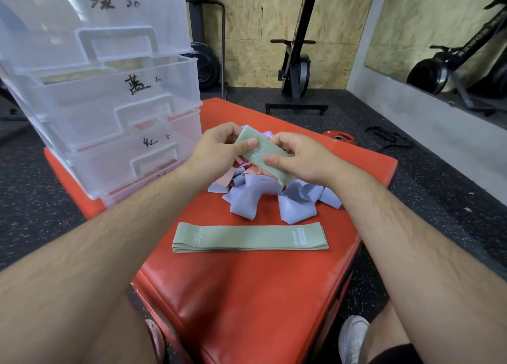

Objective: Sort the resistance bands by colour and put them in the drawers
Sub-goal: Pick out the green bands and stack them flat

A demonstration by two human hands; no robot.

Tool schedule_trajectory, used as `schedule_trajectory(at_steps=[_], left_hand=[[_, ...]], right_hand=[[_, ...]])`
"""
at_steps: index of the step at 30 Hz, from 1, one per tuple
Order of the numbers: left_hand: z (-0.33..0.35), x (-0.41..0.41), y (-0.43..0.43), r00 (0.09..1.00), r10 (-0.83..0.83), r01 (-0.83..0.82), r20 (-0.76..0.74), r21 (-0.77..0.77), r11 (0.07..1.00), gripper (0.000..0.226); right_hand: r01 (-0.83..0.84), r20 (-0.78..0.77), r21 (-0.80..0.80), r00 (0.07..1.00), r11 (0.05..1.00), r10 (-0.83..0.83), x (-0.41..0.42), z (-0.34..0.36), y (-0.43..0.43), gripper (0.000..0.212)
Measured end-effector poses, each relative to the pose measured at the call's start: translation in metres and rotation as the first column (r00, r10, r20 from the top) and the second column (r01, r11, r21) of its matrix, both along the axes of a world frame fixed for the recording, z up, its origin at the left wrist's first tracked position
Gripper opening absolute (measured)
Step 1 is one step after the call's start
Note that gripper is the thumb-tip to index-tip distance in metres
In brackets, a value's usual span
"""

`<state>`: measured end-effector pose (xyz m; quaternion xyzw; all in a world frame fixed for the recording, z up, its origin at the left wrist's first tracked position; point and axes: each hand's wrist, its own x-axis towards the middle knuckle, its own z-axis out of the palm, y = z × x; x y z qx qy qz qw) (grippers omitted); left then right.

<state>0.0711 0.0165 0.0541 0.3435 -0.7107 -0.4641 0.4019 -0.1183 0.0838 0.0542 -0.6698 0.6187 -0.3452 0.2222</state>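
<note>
Pinches a green band (260,155) marked 30 LB between left hand (219,149) and right hand (299,158), just above a heap of lilac and pink bands (274,196) on the red pad (247,295). Has a flat stack of green bands (249,237) lying nearer. Shows three hand-labelled clear drawers (109,103) stacked at left, contents impossible to tell.

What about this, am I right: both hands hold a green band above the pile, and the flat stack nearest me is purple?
No: the head view shows the flat stack is green, not purple. Left hand and right hand do hold a green band above the pile.
</note>
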Motion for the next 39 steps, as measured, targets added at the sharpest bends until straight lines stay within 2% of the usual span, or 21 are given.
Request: schedule_trajectory(at_steps=[4,6,8,10,13,15,18,20,21,25,30,32,35,36,39], left_hand=[[-0.004,0.019,-0.005,0.999,0.046,-0.046,-0.006,0.05,0.998,0.019],[-0.004,0.031,-0.007,0.994,0.089,-0.082,-0.069,0.101,0.991,0.021],[-0.004,0.045,-0.008,0.985,0.132,-0.116,-0.109,0.145,0.983,0.022],[-0.007,0.058,-0.008,0.983,0.167,-0.153,-0.078,0.159,0.975,0.018],[-0.014,0.08,-0.011,0.973,0.232,-0.226,-0.009,0.191,0.955,0.005],[-0.02,0.094,-0.013,0.963,0.254,-0.269,0.093,0.223,0.937,0.012],[-0.031,0.111,-0.009,0.936,0.182,-0.263,0.303,0.252,0.931,0.024],[-0.039,0.118,-0.003,0.902,0.111,-0.235,0.417,0.259,0.937,0.026],[-0.042,0.121,-0.001,0.885,0.087,-0.224,0.457,0.255,0.941,0.023],[-0.056,0.124,0.008,0.84,0.051,-0.194,0.541,0.21,0.958,0.02],[-0.071,0.12,0.013,0.774,0.05,-0.103,0.631,0.047,0.994,0.022],[-0.077,0.117,0.013,0.708,0.06,-0.059,0.704,-0.025,0.998,0.02],[-0.083,0.115,0.01,0.561,0.134,0.022,0.817,-0.176,0.984,0.021],[-0.085,0.115,0.008,0.545,0.159,0.056,0.823,-0.224,0.973,0.023],[-0.089,0.112,0.01,0.607,0.114,0.182,0.787,-0.278,0.943,0.032]], right_hand=[[-0.025,-0.207,0.097,0.977,0.995,0.044,-0.013,0.001,0.01,0.016],[0.018,-0.3,0.156,0.953,0.988,0.03,-0.023,-0.002,0.014,0.018],[0.063,-0.351,0.203,0.936,0.977,0.013,-0.033,-0.005,0.02,0.018],[0.104,-0.368,0.226,0.93,0.969,-0.014,-0.043,-0.008,0.027,0.016],[0.146,-0.311,0.242,0.948,0.959,-0.066,-0.058,-0.01,0.04,0.018],[0.161,-0.174,0.269,0.978,0.95,-0.116,-0.065,-0.013,0.05,0.017],[0.133,-0.009,0.306,0.991,0.943,-0.137,-0.069,-0.018,0.062,0.011],[0.117,-0.022,0.338,0.993,0.934,-0.116,-0.068,-0.025,0.066,0.007],[0.114,-0.077,0.352,0.993,0.929,-0.093,-0.066,-0.029,0.068,0.006],[0.123,-0.303,0.379,0.953,0.917,-0.003,-0.055,-0.049,0.072,0.019],[0.128,-0.494,0.333,0.868,0.934,0.057,-0.044,-0.063,0.072,0.016],[0.136,-0.523,0.339,0.85,0.931,0.066,-0.044,-0.068,0.071,0.016],[0.147,-0.579,0.325,0.812,0.934,0.073,-0.044,-0.076,0.07,0.013],[0.139,-0.596,0.306,0.799,0.942,0.076,-0.045,-0.077,0.07,0.013],[0.086,-0.594,0.288,0.797,0.954,0.107,-0.045,-0.076,0.07,0.019]])
